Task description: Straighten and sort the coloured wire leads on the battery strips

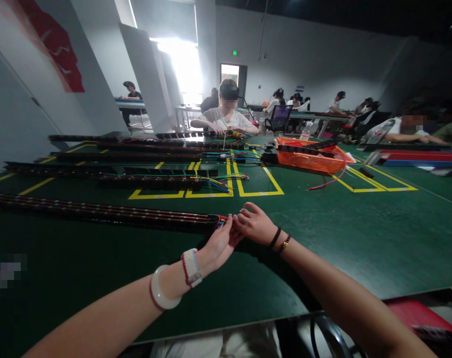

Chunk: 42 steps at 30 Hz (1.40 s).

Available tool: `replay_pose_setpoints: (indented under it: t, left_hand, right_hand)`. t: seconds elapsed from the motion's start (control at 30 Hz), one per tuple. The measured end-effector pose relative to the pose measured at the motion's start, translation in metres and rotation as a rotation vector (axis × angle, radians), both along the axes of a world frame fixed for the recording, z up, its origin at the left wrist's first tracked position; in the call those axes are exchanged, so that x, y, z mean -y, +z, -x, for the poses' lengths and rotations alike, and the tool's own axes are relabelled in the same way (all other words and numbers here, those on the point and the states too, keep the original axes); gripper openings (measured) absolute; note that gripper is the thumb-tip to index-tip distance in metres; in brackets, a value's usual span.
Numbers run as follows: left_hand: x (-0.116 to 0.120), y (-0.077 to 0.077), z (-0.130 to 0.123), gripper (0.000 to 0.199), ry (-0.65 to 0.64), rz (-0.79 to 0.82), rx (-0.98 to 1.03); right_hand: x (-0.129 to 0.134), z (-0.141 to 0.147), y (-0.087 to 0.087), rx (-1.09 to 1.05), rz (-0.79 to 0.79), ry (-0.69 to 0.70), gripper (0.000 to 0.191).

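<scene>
A long dark strip with copper-coloured bars [136, 215] lies across the table on the left, and coloured wires [222, 219] come out of its right end. There my left hand [219, 244] is closed, its fingertips pinching at the wires. My right hand [256, 223] meets it from the right, fingers bent in at the same spot. The fingers of both hands hide most of the wire ends. Whether the right fingers hold a wire as well, I cannot make out.
Several more dark strips with wires [166, 179] lie farther back on the green table [323, 233]. An orange basket [311, 161] holds dark pieces, and a red wire [326, 186] hangs out. Across the table a person [228, 114] works. Yellow tape marks the tabletop.
</scene>
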<state>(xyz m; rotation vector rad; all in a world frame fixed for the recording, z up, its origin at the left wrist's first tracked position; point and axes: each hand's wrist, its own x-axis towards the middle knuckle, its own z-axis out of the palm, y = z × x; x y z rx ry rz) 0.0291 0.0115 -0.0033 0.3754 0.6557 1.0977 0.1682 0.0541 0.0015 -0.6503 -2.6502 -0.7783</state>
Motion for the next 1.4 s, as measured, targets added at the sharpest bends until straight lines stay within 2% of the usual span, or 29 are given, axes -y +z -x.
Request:
replay_pose_setpoints:
  t: [0.1, 0.2, 0.43, 0.63, 0.77, 0.87, 0.93, 1.0, 1.2, 1.3, 1.4]
  left_hand:
    - [-0.001, -0.002, 0.000, 0.024, 0.012, 0.023, 0.003]
    - [-0.001, -0.003, 0.000, 0.024, 0.007, 0.031, 0.008]
    - [0.001, -0.001, 0.001, 0.024, -0.061, -0.053, 0.029]
    - [0.002, -0.003, 0.004, 0.031, -0.119, -0.066, -0.009]
    - [0.002, -0.006, 0.005, 0.033, -0.115, -0.074, -0.010]
    - [0.002, -0.005, 0.005, 0.037, -0.125, -0.096, -0.014]
    - [0.003, -0.004, 0.004, 0.037, -0.124, -0.095, -0.033]
    - [0.003, -0.003, 0.004, 0.037, -0.136, -0.093, -0.045]
    - [0.001, -0.006, 0.006, 0.035, -0.148, -0.080, -0.056]
    - [0.000, -0.006, 0.005, 0.030, -0.136, -0.061, -0.067]
    - [0.000, -0.004, 0.005, 0.031, -0.157, -0.073, -0.052]
  right_hand:
    - [0.002, 0.000, 0.003, 0.039, -0.015, 0.032, 0.023]
    - [0.002, -0.001, 0.007, 0.049, 0.034, 0.069, 0.024]
    - [-0.001, -0.019, 0.018, -0.119, 0.142, 0.039, 0.030]
    - [-0.005, -0.030, 0.024, -0.003, 0.169, -0.028, 0.022]
    - [-0.005, -0.029, 0.025, 0.050, 0.211, -0.027, 0.025]
    - [-0.006, -0.029, 0.025, 0.013, 0.266, -0.022, 0.026]
    - [-0.008, -0.029, 0.023, -0.084, 0.355, -0.034, 0.028]
    - [-0.011, -0.029, 0.018, -0.236, 0.509, -0.064, 0.030]
    - [-0.030, -0.020, -0.006, -0.752, 1.152, -0.260, 0.047]
    - [-0.044, -0.013, -0.010, -0.856, 1.297, -0.275, 0.050]
    - [-0.059, -0.003, -0.006, -0.884, 1.346, -0.304, 0.053]
